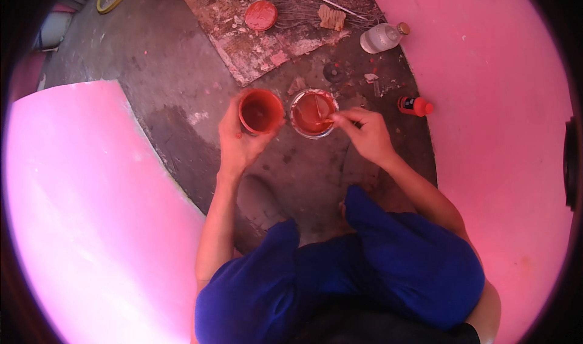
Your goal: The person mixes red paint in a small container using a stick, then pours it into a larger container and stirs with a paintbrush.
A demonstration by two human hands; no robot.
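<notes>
My left hand (pixel 238 142) is wrapped round a reddish cup (pixel 280 104) and holds it tilted so that I look into its dark red inside. Just right of it stands an open round tin (pixel 313 137) with red paint (pixel 305 120) in it and paint smeared on its pale rim. The fingers of my right hand (pixel 368 134) pinch a thin stick-like tool (pixel 327 121) at the tin's right edge. Its other end reaches over the paint, and its exact shape is hard to make out.
A paint-stained board (pixel 243 55) lies beyond the tin, bearing a round red lid (pixel 261 16) and a crumpled brown scrap (pixel 331 17). At right are a clear capped bottle (pixel 379 39) and a small red bottle (pixel 415 106). Pink surfaces (pixel 486 101) flank the grey floor (pixel 164 58).
</notes>
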